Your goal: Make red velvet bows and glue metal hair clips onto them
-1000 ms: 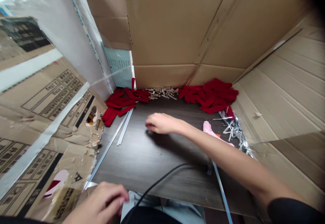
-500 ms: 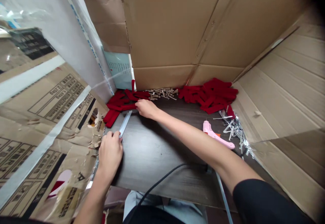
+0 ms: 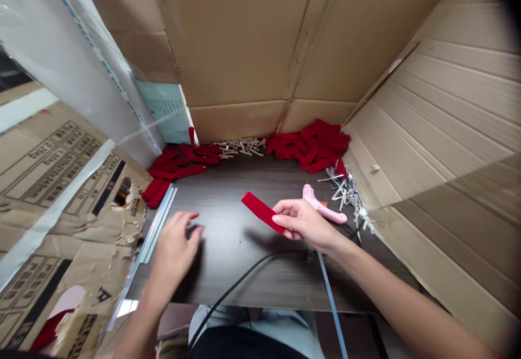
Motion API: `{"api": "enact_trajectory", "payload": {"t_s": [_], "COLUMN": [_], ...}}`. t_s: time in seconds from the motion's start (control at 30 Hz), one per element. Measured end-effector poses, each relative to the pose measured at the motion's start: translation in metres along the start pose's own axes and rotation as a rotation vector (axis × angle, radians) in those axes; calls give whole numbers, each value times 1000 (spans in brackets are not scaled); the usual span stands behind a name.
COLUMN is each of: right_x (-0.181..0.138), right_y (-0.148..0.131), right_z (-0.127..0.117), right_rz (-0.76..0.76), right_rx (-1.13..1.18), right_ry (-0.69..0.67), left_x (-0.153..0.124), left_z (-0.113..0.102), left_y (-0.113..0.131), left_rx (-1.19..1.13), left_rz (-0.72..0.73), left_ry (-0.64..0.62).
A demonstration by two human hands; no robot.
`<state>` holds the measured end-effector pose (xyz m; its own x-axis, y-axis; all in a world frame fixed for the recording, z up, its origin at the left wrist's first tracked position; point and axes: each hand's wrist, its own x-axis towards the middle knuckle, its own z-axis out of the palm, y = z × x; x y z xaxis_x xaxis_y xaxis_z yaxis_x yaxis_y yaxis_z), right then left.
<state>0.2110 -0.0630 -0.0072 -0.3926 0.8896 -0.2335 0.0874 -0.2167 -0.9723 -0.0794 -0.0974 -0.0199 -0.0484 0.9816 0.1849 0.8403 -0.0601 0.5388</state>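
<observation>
Between the thumb and fingers of my right hand (image 3: 299, 220) is a red fabric strip (image 3: 260, 211), held above the middle of the dark table (image 3: 228, 272). My left hand (image 3: 177, 242) hovers over the table's left part, fingers apart and holding nothing. Close beside it lie several translucent glue sticks (image 3: 159, 223) along the left side. A pink glue gun (image 3: 325, 207) rests just behind my right hand, partly covered by it.
Red strips form a left pile (image 3: 173, 169) and a right pile (image 3: 315, 145), with metal hair clips (image 3: 242, 146) between. Silvery strips (image 3: 345, 191) lie at right. A black cable (image 3: 244, 283) crosses the front. Cardboard walls (image 3: 236, 39) surround the table.
My right hand has come from the left pile towards me and to the right, bringing a red fabric strip. My left hand has left the glue sticks and opened. The view has shifted right.
</observation>
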Motion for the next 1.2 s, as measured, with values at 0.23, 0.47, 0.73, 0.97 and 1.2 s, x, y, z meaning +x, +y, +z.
{"api": "enact_trajectory", "payload": {"t_s": [0.23, 0.47, 0.73, 0.97, 1.2], "right_x": [-8, -12, -5, 4, 10], "right_y": [10, 17, 17, 19, 29], "right_z": [8, -5, -13, -25, -39], "right_rz": [-277, -693, -713, -686, -489], "right_rx": [-331, -612, -509, -636, -915], "right_ry": [67, 282, 365, 407, 210], "left_x": [15, 24, 34, 37, -45], "left_z": [37, 38, 37, 42, -23], "left_y": [85, 73, 84, 95, 31], "left_rx": [-903, -738, -1145, -1099, -631], "left_rz": [-137, 211, -47, -173, -231], "left_ry": [-407, -216, -799, -767, -907]}}
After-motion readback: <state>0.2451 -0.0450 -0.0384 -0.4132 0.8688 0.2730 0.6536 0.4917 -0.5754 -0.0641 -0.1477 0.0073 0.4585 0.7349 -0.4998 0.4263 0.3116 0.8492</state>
